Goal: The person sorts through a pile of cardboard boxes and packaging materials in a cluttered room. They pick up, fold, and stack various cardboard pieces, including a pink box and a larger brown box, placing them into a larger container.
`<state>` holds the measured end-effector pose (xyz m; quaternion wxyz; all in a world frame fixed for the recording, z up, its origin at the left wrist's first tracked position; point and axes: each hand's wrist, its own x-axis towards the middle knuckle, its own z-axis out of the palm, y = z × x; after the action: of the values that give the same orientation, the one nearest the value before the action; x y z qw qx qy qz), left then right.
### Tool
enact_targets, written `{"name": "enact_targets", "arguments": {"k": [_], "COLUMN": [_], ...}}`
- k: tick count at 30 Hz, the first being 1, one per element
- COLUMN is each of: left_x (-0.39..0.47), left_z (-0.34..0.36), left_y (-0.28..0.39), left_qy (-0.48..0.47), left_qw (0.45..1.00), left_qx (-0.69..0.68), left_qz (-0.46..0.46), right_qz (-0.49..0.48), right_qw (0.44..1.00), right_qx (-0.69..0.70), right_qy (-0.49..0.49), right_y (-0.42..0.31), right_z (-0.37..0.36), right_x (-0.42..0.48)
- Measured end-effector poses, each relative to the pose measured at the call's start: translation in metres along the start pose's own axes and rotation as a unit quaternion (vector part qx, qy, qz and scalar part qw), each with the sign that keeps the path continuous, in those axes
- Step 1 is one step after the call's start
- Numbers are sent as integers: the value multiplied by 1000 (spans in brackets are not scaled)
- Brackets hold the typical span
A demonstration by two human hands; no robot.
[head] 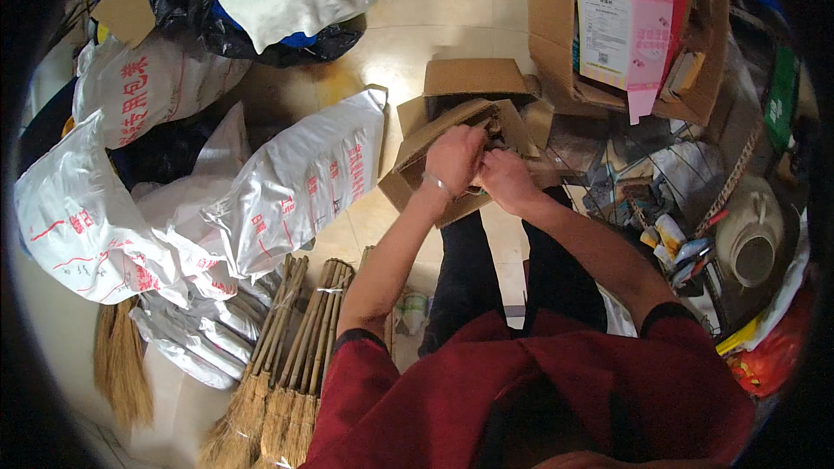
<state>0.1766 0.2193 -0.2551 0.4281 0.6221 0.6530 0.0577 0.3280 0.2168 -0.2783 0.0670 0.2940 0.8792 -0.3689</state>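
My left hand (454,155), with a silver bangle at the wrist, is over the opening of a small cardboard box (430,130). Close beside it, almost touching, is my right hand (508,176). The fingers of both hands are bent and point down among brown, crumpled-looking contents (496,133) of the box. What the fingertips hold, if anything, is hidden by the hands. The box stands between and just beyond my knees, its flaps spread outward. A second open cardboard box (475,75) sits directly behind it.
A large carton (547,32) with a pink box (651,32) stands at the back right. White printed sacks (313,176) lie left, above bundled straw brooms (287,391). A plastic jug (749,234) and mixed clutter crowd the right. A black bag (189,0) is at back left.
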Motion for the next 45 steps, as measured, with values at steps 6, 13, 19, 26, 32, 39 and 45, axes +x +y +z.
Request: {"name": "enact_targets", "arguments": {"k": [6,13,19,26,32,39,45], "left_x": [-33,-68,-62,-81,-165,-291,-182], "left_z": [27,80,97,57,-15,1,-42], "left_y": [-5,-21,-47,-39,-38,-183,-180], "left_qy": [113,97,58,20,19,322,331], "left_qw": [979,591,605,650,531,474,487], "left_qx": [-97,-630,-661,-667,-753,-749,-724], "left_qz": [-142,-495,-439,-362,-388,-332,-360], "right_qz": [8,8,88,296,345,364,400], "right_qw": [999,994,985,934,911,666,616], "right_qx": [22,106,142,144,165,651,678], "right_qy": [33,4,55,-141,-152,-20,37], "right_y": [1,-8,6,75,110,117,122], "right_z": [3,8,-52,-19,-33,-33,-22], "right_x": [-15,-9,-4,9,17,-3,-31]}}
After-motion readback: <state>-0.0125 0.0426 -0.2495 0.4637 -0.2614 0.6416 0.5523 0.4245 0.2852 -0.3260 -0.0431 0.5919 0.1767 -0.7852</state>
